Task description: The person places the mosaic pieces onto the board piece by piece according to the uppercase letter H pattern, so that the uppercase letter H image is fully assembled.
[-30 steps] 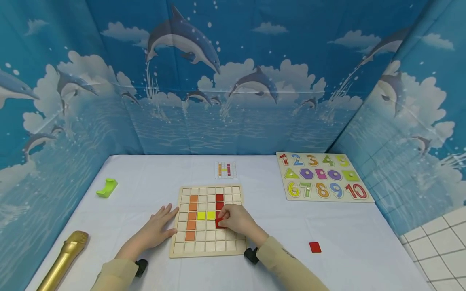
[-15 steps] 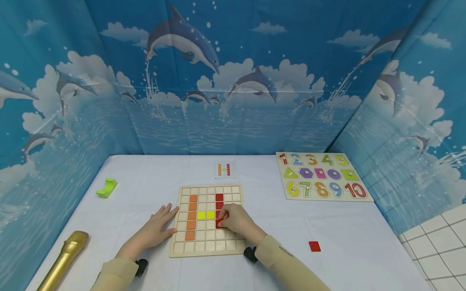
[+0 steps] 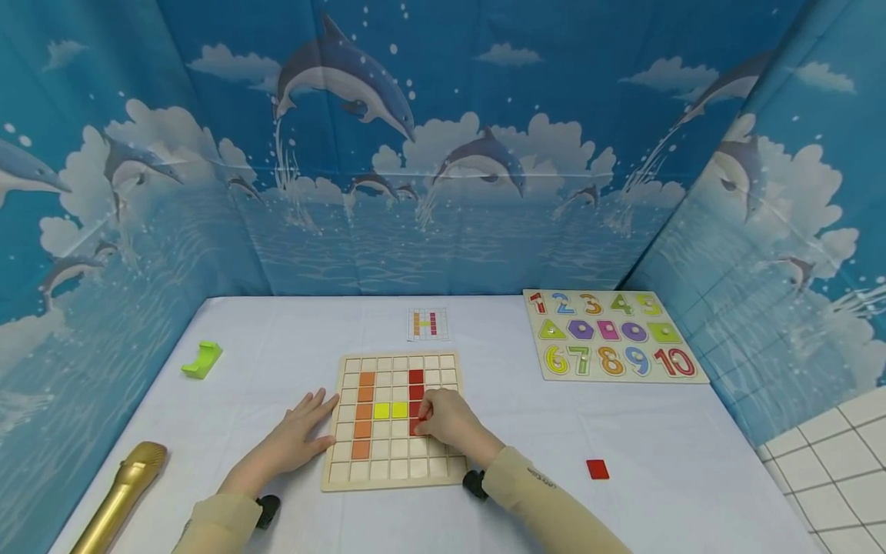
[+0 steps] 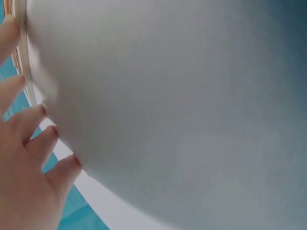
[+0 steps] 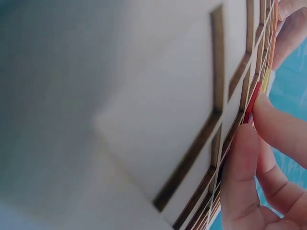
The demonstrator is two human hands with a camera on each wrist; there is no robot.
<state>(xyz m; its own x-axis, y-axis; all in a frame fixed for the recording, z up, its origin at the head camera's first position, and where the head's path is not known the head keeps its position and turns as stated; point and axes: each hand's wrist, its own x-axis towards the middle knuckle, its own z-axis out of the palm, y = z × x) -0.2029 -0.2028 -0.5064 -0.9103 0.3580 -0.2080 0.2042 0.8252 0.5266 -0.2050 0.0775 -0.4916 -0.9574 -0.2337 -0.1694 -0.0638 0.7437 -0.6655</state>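
Note:
A wooden grid board (image 3: 381, 483) lies mid-table in the head view, with a column of orange tiles (image 3: 363, 411), two yellow tiles (image 3: 391, 410) and a column of red tiles (image 3: 416, 385) in its cells. My right hand (image 3: 450, 419) is over the red column. In the right wrist view, its thumb and fingers pinch a red tile (image 5: 252, 102) at the grid's dividers. The left hand (image 3: 292, 435) has its fingers spread; thumb and fingertips rest at the board's left edge. A loose red tile (image 3: 597, 469) lies on the table to the right.
Behind the board is a small pattern card (image 3: 428, 325). A number-and-shape puzzle board (image 3: 616, 379) lies at the back right. On the left are a bright green curved piece (image 3: 202, 360) and a gold microphone (image 3: 128, 492). Dolphin-print cloth (image 3: 443, 238) walls the white table (image 3: 526, 492).
The red tile under my right fingers has shifted slightly and now lines up with the red column. The left hand stays at the board's edge.

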